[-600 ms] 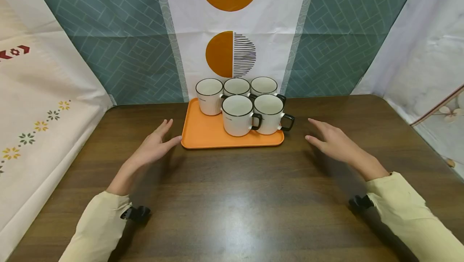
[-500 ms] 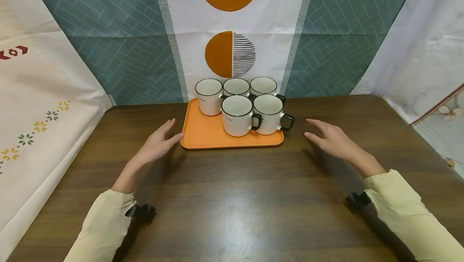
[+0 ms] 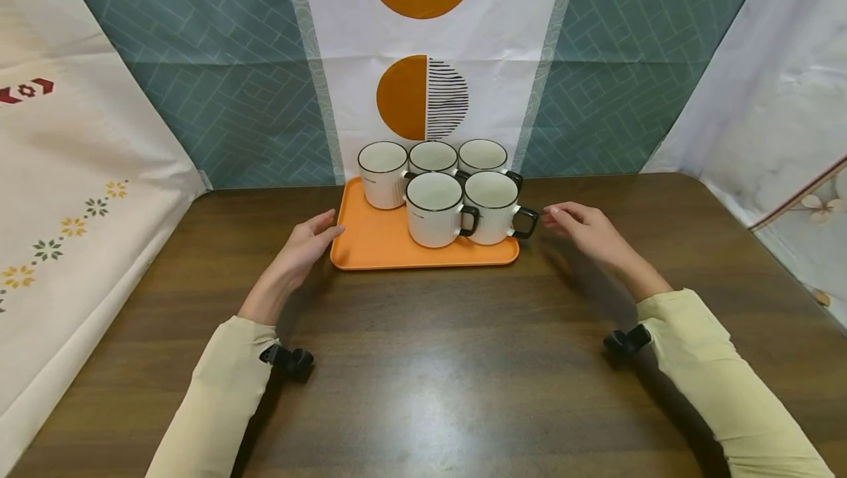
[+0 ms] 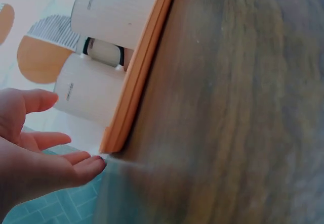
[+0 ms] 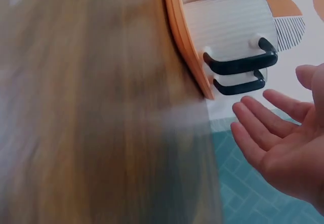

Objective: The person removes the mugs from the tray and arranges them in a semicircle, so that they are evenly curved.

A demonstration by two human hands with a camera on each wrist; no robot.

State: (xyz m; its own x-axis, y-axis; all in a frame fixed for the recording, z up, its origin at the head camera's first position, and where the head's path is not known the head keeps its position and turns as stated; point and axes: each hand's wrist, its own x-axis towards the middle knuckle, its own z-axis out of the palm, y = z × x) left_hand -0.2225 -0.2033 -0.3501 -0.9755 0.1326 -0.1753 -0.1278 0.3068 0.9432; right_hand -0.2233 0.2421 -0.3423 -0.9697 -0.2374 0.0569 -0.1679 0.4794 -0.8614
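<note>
While teal-and-white cloth point(image 3: 225, 81) hangs behind the brown table point(image 3: 423, 338), the head view shows five white mugs point(image 3: 431, 222) on an orange tray point(image 3: 373, 246) near the back edge. In the left wrist view the left hand point(image 4: 35, 166), fingers parted, holds nothing; in the right wrist view the right hand point(image 5: 288, 150), fingers loosely bent, is likewise empty.

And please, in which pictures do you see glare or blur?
Head view: pale glare on the near part of the table, the rest fairly sharp; left wrist view: the table's grain smeared, the mugs clearer; right wrist view: table smeared too, black handles crisper.
</note>
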